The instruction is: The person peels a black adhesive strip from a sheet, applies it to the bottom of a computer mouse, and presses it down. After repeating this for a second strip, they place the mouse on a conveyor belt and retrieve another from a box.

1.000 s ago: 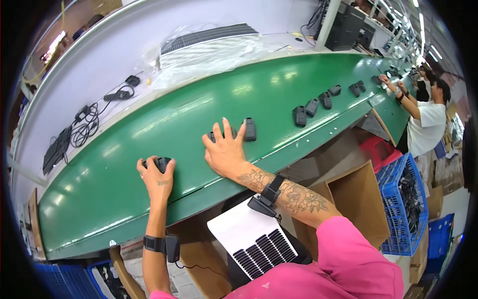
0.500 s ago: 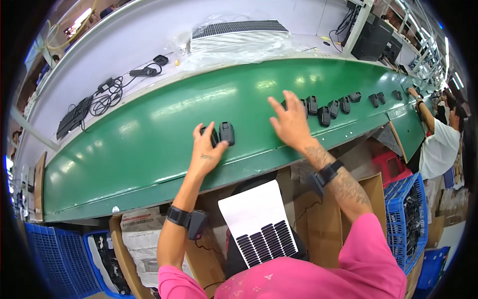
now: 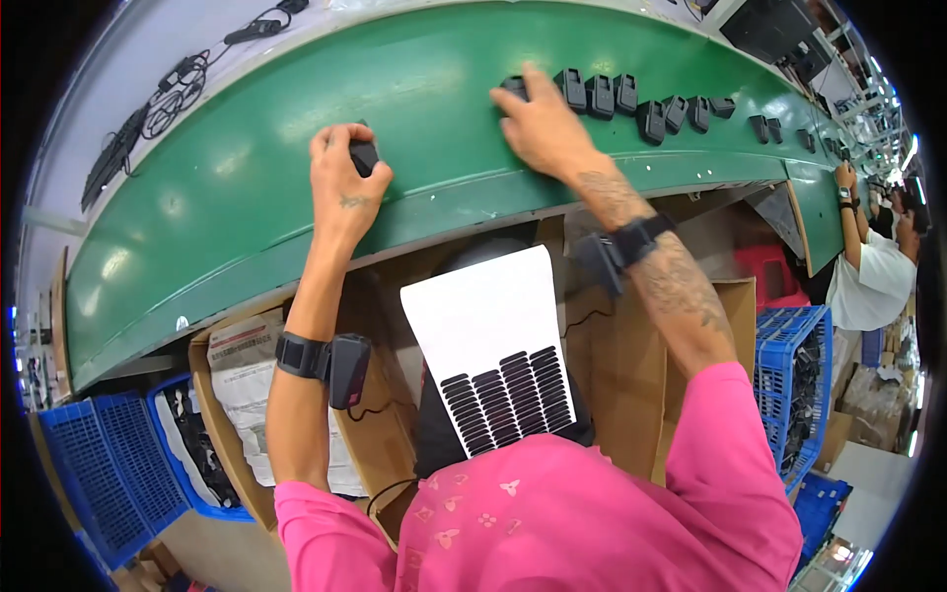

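My left hand [image 3: 345,183] is closed around a black plastic casing [image 3: 364,158] on the green worktable [image 3: 247,187], thumb at its near right side. Fingers hide part of it, so a second casing beneath them cannot be ruled out. Further right and farther off, my right hand [image 3: 550,128] grips another black casing [image 3: 515,86] between thumb and fingers. Just right of it stand three similar casings [image 3: 599,97] in a row, with several more black casings [image 3: 651,122] beyond. On my lap lies a white sheet [image 3: 483,306] bearing columns of black strips [image 3: 505,405].
Cables [image 3: 178,94] and a dark keyboard-like bar [image 3: 113,163] lie behind the table on the left. Cardboard boxes [image 3: 617,414] and blue crates [image 3: 118,464] stand below its front edge. At far right, another person [image 3: 868,271] works at the table.
The view has tilted, so the table sits higher in the picture. My left hand has closed on a casing; the one standing beside it no longer shows separately. My right hand's fingers now grip a casing.
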Tool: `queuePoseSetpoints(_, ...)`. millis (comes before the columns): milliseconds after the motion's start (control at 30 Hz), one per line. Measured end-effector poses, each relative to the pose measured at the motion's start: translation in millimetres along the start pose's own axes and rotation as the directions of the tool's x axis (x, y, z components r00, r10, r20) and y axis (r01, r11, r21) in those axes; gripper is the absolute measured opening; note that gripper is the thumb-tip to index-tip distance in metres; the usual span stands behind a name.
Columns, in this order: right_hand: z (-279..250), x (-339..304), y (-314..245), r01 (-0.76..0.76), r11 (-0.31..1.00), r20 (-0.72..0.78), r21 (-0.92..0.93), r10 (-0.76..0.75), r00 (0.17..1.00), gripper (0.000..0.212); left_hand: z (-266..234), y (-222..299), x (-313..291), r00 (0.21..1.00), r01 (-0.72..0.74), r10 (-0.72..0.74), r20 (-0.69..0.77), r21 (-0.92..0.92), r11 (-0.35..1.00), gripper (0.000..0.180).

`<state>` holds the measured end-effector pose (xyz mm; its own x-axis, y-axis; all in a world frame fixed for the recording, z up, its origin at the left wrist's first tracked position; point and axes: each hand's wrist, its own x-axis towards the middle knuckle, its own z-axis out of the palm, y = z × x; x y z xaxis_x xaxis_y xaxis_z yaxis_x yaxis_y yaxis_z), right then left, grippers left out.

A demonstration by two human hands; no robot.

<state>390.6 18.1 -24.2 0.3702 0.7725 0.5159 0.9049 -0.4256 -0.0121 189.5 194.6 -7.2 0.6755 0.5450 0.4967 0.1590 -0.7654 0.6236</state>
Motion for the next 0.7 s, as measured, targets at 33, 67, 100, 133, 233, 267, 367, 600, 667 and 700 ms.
queuePoseSetpoints(33, -13.8, -9.3, -0.6, 0.002, 1.000, 0.012, 0.000, -0.002, 1.000, 0.040, -2.7, -2.6, -4.2, 1.000, 0.011, -0.011, 0.004, -0.005, 1.000, 0.032)
queuePoseSetpoints(67, -36.8, -16.4, -15.0, 0.001, 0.991, -0.085, 0.131, 0.010, 0.996, 0.038, -8.6, -10.3, -9.4, 0.998, 0.023, -0.023, -0.055, 0.013, 1.000, 0.031)
queuePoseSetpoints(100, -59.0, -30.0, -31.2, 0.010, 0.965, -0.177, 0.261, 0.037, 0.983, 0.037, -16.0, -16.4, -15.7, 0.993, 0.037, -0.033, -0.114, 0.032, 0.999, 0.031)
queuePoseSetpoints(133, -76.6, -58.6, -48.2, -0.075, 0.938, -0.071, 0.338, 0.105, 0.992, 0.033, -20.3, -24.0, -23.9, 0.968, 0.219, -0.231, -0.093, -0.121, 0.968, 0.031)
queuePoseSetpoints(233, -102.0, -171.9, -86.8, -0.081, 0.885, 0.004, 0.459, 0.089, 0.996, 0.028, -26.0, 28.8, -54.9, 0.957, 0.142, -0.285, -0.049, -0.781, 0.609, 0.043)
queuePoseSetpoints(267, -112.1, -193.9, -109.8, -0.208, 0.853, 0.104, 0.478, 0.180, 0.978, 0.029, -34.6, 46.7, -73.1, 0.966, 0.089, -0.253, -0.061, -0.836, 0.542, 0.049)
queuePoseSetpoints(367, -104.2, -222.9, -151.3, -0.428, 0.798, 0.235, 0.424, 0.360, 0.903, 0.036, -30.3, 82.5, -133.1, 0.962, 0.190, -0.247, 0.116, -0.934, 0.301, 0.068)
queuePoseSetpoints(600, -94.3, -229.6, -173.0, -0.416, 0.837, 0.267, 0.355, 0.335, 0.903, 0.025, -8.7, 96.1, -200.4, 0.722, 0.553, -0.352, 0.596, -0.802, -0.224, 0.069)
queuePoseSetpoints(667, -91.7, -229.1, -174.3, -0.421, 0.834, 0.296, 0.357, 0.326, 0.898, 0.022, -11.0, 98.4, -203.0, 0.690, 0.587, -0.359, 0.628, -0.776, -0.230, 0.065)
queuePoseSetpoints(700, -90.1, -230.6, -172.4, -0.452, 0.806, 0.289, 0.383, 0.360, 0.887, 0.018, -13.3, 97.0, -205.1, 0.693, 0.578, -0.375, 0.616, -0.785, -0.223, 0.065)
